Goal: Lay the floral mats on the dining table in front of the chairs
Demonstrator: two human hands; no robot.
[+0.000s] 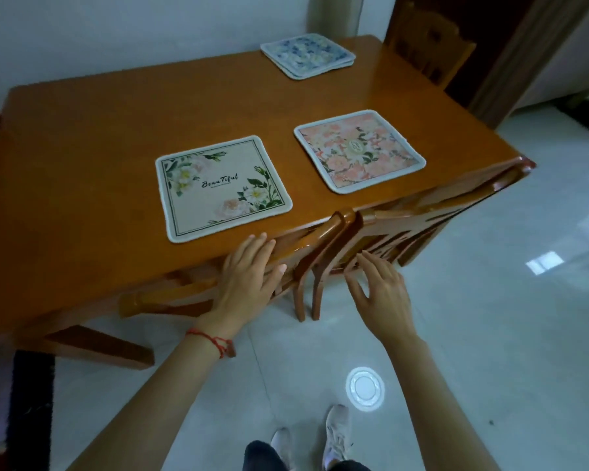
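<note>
Two floral mats down flat on the near side of the surface [82,158], cream mat [222,188] left, pink mat [359,151] right, blue stack [308,55] at the far edge seemingly unplaced, left hand [249,273] and right hand [378,290] open, empty.

Wooden dining table [82,147], glossy top. Two floral mats flat along near edge: cream mat [223,188] (lettered "Beautiful") and pink mat [359,150], side by side, apart. Blue mats [308,55] stacked at far edge. Left hand [249,270], fingers spread, over chair back [320,246]; right hand [381,288] empty, loosely open, just beside chairs.
</note>
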